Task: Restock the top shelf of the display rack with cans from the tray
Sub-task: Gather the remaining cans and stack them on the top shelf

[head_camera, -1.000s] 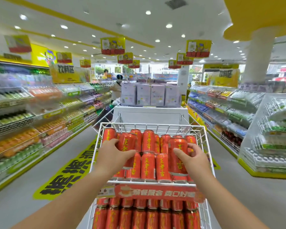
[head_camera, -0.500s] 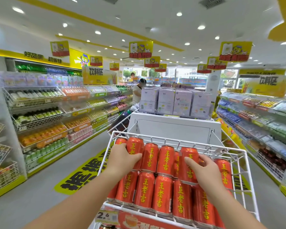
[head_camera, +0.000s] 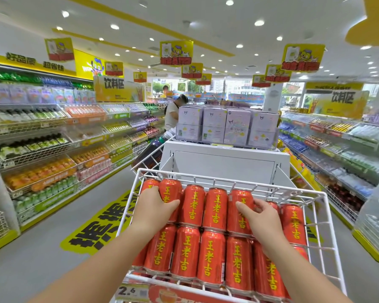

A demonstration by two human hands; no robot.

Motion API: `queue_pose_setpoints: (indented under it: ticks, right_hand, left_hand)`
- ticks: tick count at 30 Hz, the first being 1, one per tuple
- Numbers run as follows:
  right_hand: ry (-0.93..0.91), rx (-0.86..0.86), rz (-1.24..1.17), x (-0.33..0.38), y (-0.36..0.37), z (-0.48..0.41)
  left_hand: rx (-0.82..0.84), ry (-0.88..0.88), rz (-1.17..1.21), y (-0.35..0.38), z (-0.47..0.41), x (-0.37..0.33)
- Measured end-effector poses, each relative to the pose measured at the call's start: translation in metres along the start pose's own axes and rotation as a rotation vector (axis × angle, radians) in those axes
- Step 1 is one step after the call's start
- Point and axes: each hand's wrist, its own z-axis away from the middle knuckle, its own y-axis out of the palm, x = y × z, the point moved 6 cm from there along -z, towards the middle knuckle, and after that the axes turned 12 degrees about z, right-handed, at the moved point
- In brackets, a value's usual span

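1. Top shelf (head_camera: 229, 179): white wire basket, near centre. Its far rail runs just behind the far row of cans, and a wire wall closes the right side.
2. Cans (head_camera: 211, 260): red with yellow characters, on the top shelf in two rows, packed side by side and touching. A few more are partly hidden at the far right.
3. Left hand (head_camera: 153, 207): at the left end of the far row. Its fingers curl over the top of the end can (head_camera: 149, 184) and its thumb lies across the face of the next can, so it grasps the end can.
4. Right hand (head_camera: 264, 218): on the fifth can (head_camera: 239, 196) of the far row. The thumb is on the can's face and the fingers wrap its right side, grasping it. Neighbouring cans press in on both sides.
5. Price tag (head_camera: 129, 291): reads "2.6", on the shelf's near edge beside a red strip.
6. White stand (head_camera: 224, 162): just beyond the shelf, carrying lilac boxes (head_camera: 214, 125).
7. Second wire basket (head_camera: 148, 156): far left of the stand, holding a dark bottle.
8. Person (head_camera: 173, 112): in a white top, far down the left aisle.
9. Wall racks (head_camera: 42, 147): left, stocked with bottled drinks. A matching rack (head_camera: 337, 149) stands on the right.
10. Floor sticker (head_camera: 94, 230): yellow with black characters, left of the shelf.
11. Hanging signs (head_camera: 176, 52): yellow, overhead.
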Motion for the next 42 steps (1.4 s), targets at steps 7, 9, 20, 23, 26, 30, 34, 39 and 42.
queue_pose_setpoints:
  ticks: [7, 9, 20, 23, 26, 30, 34, 39, 42]
  right_hand:
    - [0.006, -0.050, 0.023, -0.011, 0.003, -0.012]
    - [0.008, -0.056, 0.030, -0.014, 0.003, -0.014]
    - [0.008, -0.069, 0.109, -0.006, 0.006, -0.010]
    - [-0.015, -0.098, 0.165, -0.005, 0.003, -0.009]
    - [-0.029, -0.099, 0.233, -0.005, 0.004, -0.009]
    - [-0.038, -0.081, 0.294, -0.004, 0.005, -0.007]
    - [-0.037, -0.074, 0.350, -0.002, 0.003, -0.008]
    - [-0.104, -0.038, 0.578, 0.008, -0.002, 0.000]
    - [-0.146, -0.016, 0.808, 0.016, -0.004, 0.006]
  left_hand:
    - [-0.007, 0.054, -0.105, 0.014, 0.000, 0.001]
    - [-0.009, 0.061, -0.165, 0.015, 0.002, 0.000]
    - [-0.019, 0.135, -0.399, 0.026, 0.008, 0.004]
    - [0.003, 0.152, -0.402, 0.026, 0.007, 0.002]
    - [0.011, 0.158, -0.422, 0.026, 0.007, 0.002]
    - [0.015, 0.161, -0.457, 0.028, 0.013, 0.003]
    - [0.091, 0.186, -0.478, 0.029, 0.017, 0.002]
    - [0.143, 0.289, -0.615, 0.019, 0.025, -0.005]
    - [0.238, 0.324, -0.722, 0.017, 0.027, -0.002]
